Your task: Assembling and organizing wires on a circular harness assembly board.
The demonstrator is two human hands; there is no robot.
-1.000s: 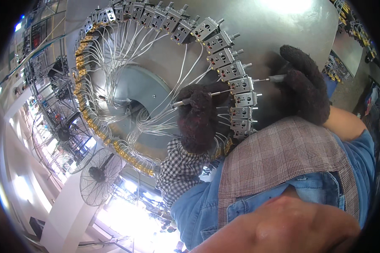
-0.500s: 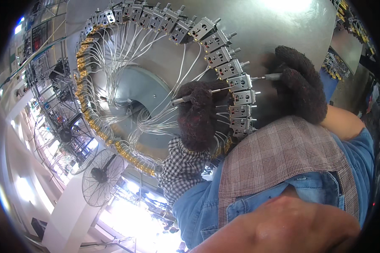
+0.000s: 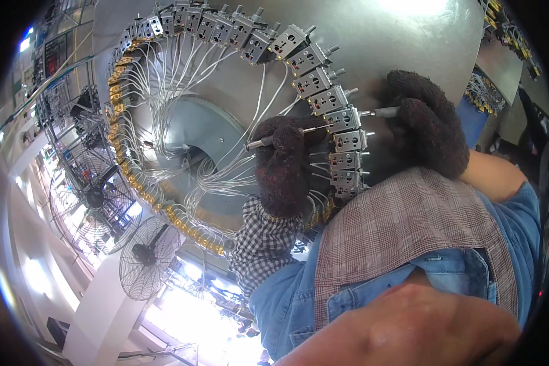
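Both my hands wear dark, fuzzy knit gloves. My left hand [image 3: 282, 160], inside the ring of parts, is closed around a slim metal tool [image 3: 259, 144]; its thin tip points right and reaches the inner side of a small silver metal box [image 3: 343, 119]. Opposite, my right hand [image 3: 432, 125] grips a slim grey-handled tool [image 3: 385, 112], whose thin end meets the shaft on that box's outer side. More silver boxes with shafts, such as one just below [image 3: 349, 141], form a curved row. Glove fingers hide parts of both tools.
White wires [image 3: 165, 122] run inward from the ring to a round grey plate [image 3: 195, 122]. Brass-coloured pieces [image 3: 128, 174] line the ring's left side. A metal tabletop [image 3: 384, 36] lies beyond. At far right are more wired parts [image 3: 485, 94]; fans [image 3: 145, 255] stand at left.
The upper right boxes have shifted slightly left. My right hand and its tool have moved slightly left as well. My left hand has hardly moved, still holding its tool.
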